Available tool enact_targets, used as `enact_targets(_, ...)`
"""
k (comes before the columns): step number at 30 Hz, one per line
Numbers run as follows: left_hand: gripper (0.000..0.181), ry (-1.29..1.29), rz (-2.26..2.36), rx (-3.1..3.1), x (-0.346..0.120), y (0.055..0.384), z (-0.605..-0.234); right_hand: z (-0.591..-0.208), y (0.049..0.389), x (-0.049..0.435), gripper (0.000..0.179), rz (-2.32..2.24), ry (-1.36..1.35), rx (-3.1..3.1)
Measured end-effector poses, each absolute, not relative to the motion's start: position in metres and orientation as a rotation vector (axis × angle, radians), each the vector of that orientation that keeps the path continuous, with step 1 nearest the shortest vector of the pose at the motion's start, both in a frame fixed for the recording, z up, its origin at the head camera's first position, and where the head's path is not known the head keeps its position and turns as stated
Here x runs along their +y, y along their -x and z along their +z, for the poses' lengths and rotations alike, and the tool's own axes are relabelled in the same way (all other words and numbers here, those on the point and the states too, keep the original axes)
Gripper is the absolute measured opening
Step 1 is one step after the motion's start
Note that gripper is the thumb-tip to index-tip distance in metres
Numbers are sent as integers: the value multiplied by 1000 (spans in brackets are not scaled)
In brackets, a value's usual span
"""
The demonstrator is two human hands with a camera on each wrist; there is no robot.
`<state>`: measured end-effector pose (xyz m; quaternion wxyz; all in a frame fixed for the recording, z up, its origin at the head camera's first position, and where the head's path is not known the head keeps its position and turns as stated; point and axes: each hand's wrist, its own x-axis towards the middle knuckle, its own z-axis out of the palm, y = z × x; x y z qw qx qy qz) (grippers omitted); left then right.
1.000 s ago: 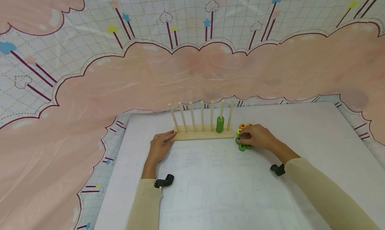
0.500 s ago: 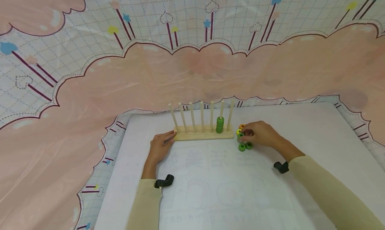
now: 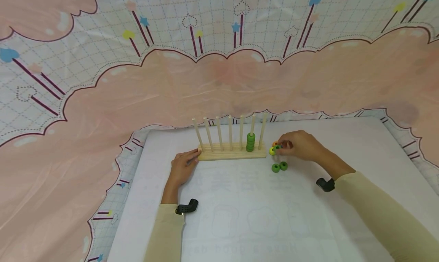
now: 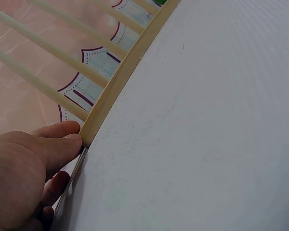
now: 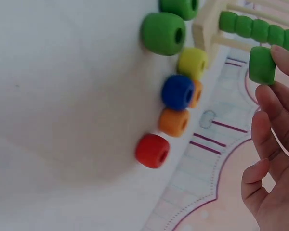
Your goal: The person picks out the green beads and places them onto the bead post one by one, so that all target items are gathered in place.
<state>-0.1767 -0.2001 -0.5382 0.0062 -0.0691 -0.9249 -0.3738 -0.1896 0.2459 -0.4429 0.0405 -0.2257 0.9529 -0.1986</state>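
Green bead [image 5: 262, 65]: held at the fingertips of the right hand, and shown in the right wrist view well apart from the loose row beneath.

Right hand [image 3: 300, 144]: thumb and a finger are pinched around the green bead; the remaining fingers are left loosely bent, with nothing held in them.

Wooden peg rack [image 3: 233, 155]: set near the far edge of the white tabletop [image 3: 205, 224], its long base laid from left to right and its seven pegs pointed upward.

Bead to peg: the held bead is positioned just past the rack's right end, so every peg is found to the left of the fingertips. The bare rightmost peg [image 3: 262, 131] is placed nearest. The bead's hole is judged to be turned roughly upward, in line with the pegs.

Nearer hand: the pegs at the right end are approached most closely by the right hand.

Left hand [image 3: 182, 168]: the rack's left end is held between thumb and forefinger, at the end opposite the bead.

Green bead stack [image 3: 250, 142]: threaded on the second peg from the right; the other six pegs are seen bare.

Loose beads: two green beads [image 3: 276, 168] are left nearer the person; a yellow bead [image 5: 192, 63], a blue bead [image 5: 177, 92], orange beads [image 5: 174, 122] and a red bead [image 5: 152, 151] are clustered by the right hand.

Cloud-print cloth [image 3: 240, 79]: spread beyond the tabletop.
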Motion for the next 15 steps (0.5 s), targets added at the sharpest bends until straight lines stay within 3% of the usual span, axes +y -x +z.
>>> enact_targets(15,35,233,-1178,-2875,-201,177,-539,-414,191,243,22,-560,756,2944)
